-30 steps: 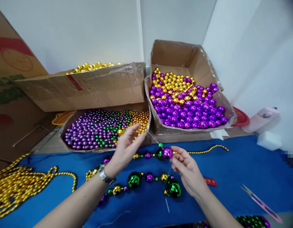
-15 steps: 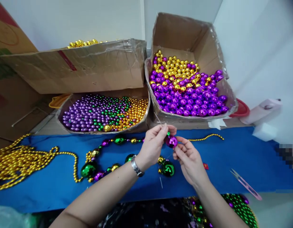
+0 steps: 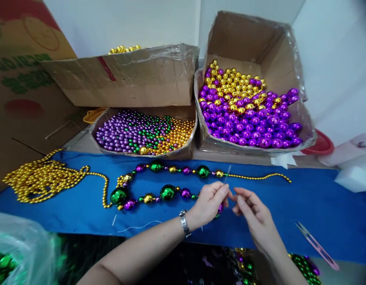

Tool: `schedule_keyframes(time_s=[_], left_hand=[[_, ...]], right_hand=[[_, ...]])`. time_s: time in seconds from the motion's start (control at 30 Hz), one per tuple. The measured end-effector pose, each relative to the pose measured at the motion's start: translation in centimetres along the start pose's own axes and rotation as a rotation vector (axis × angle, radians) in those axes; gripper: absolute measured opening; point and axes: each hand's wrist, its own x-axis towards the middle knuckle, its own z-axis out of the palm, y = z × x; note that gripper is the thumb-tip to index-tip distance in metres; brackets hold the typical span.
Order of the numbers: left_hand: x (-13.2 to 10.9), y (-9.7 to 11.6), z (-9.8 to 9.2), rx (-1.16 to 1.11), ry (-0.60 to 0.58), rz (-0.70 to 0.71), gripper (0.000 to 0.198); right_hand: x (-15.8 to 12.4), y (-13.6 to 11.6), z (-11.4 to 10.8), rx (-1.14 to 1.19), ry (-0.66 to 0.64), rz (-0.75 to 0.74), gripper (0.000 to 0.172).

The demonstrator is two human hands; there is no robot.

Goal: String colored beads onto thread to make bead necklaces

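While the gold coil (image 3: 42, 180) sits far left, the strand (image 3: 167, 192) lies in a U on the cloth (image 3: 82, 217), front edge near your left wrist. Your left hand (image 3: 209, 202) pinches what looks like a needle (image 3: 229, 173); the purple bead (image 3: 220, 208), exposed half a second back, now mostly hides below. Work seems centred there. Your right hand (image 3: 255, 211): fingers curled close, pinch can't be told. Open cloth toward the scissors (image 3: 317, 248).
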Motion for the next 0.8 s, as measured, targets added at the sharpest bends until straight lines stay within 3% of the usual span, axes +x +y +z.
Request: schedule_keyframes(time_s=[0.1, 0.23, 0.4, 0.47, 0.57, 0.67, 0.8], left_hand=[[-0.1, 0.1, 0.2, 0.130, -0.169, 0.003, 0.039], [-0.1, 0.7, 0.0, 0.186, -0.232, 0.014, 0.039], [0.5, 1.1, -0.2, 0.231, -0.305, 0.039, 0.039], [0.7, 1.1, -0.2, 0.269, -0.294, 0.038, 0.039], [1.2, 0.9, -0.5, 0.351, -0.280, 0.045, 0.040], [1.5, 1.1, -1.6, 0.405, -0.310, 0.069, 0.038], [2.2, 1.9, -3.4, 0.363, -0.307, -0.017, 0.035]], right_hand=[[0.9, -1.0, -0.4, -0.061, -0.035, -0.082, 0.039], [1.4, -1.2, -0.6, -0.054, -0.096, -0.169, 0.027], [1.6, -0.3, -0.5, 0.084, -0.058, -0.132, 0.023], [2.1, -0.3, -0.8, 0.132, 0.020, -0.148, 0.022], [3.8, -0.5, -2.6, 0.282, 0.264, -0.217, 0.021], [5.8, -0.3, -6.0, 0.420, 0.491, -0.226, 0.024], [7.2, 1.3, -11.4, 0.407, 0.680, -0.165, 0.027]])
